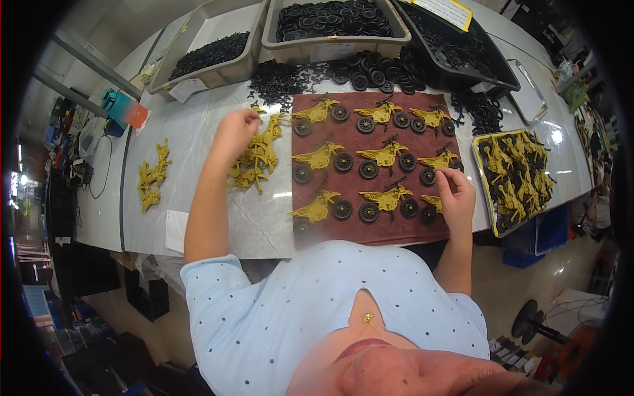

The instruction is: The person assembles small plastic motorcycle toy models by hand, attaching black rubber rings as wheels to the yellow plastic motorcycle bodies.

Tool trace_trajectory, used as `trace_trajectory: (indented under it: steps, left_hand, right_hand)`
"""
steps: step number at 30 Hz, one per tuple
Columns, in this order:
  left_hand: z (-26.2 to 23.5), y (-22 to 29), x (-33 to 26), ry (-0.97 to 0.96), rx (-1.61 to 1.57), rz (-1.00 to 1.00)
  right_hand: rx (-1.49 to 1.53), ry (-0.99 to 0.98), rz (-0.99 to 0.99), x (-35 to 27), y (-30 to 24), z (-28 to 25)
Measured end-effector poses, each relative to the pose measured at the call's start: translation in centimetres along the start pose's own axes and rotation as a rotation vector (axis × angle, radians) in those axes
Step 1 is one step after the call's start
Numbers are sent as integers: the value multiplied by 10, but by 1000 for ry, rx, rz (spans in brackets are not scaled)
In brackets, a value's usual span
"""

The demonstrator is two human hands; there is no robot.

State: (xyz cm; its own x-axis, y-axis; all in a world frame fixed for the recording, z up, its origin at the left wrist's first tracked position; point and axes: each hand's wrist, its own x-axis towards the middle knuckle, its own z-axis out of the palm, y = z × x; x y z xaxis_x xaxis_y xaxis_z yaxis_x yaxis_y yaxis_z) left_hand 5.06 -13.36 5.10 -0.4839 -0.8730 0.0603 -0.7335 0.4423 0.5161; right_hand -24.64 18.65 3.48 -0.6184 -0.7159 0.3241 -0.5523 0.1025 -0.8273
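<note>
Several yellow toy motorbikes with black wheels lie in rows on a dark red cloth (413,228). My right hand (457,198) is at the right column, thumb and index finger pinched at a toy motorbike (436,160), beside its black wheel (427,176). Whatever sits between those fingertips is too small to make out. At the cloth's left, my left hand (236,135) is closed, its fingertips at the top of a heap of yellow toy motorbike bodies (265,148). What it pinches, if anything, is hidden. Small black parts (271,82) lie just beyond it.
Grey bins hold small black parts (214,54) and wheels (337,20); a black bin (456,43) stands right of them. Loose wheels (376,69) lie before them. More yellow bodies (154,175) are left, near a bottle (124,109). A full tray (495,214) stands right.
</note>
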Motion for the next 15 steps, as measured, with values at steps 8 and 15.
trace_trajectory:
  steps: [8,15]
  left_hand:
    - [46,11,-37,125,388,43]
    - [48,-4,-10,111,307,-28]
  right_hand:
    - [16,-66,-44,0,-4,12]
    - [70,-83,17,-11,-3,14]
